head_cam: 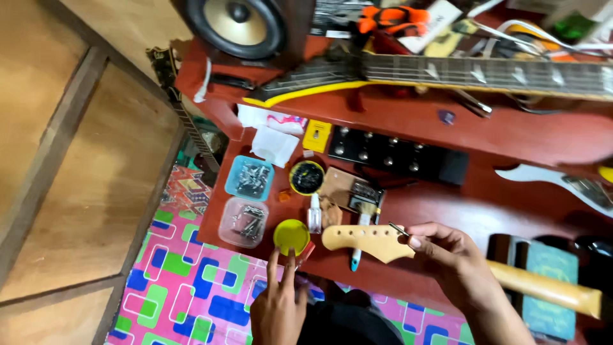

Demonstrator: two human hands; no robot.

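R hand (pixel 447 252) pinches small screw (pixel 398 229) over guitar headstock (pixel 361 239); L hand (pixel 278 306) by yellow lid (pixel 291 235).

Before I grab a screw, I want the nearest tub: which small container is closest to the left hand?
The round yellow-lidded tub, just above the left hand's fingertips. The clear box and blue box of screws sit farther left and up.

Left hand (pixel 278 306) rises from the lower edge, index and middle fingers extended upward, the rest curled. Right hand (pixel 447 255) reaches in from the lower right, forearm angled, thumb and forefinger pinched together, other fingers curled.
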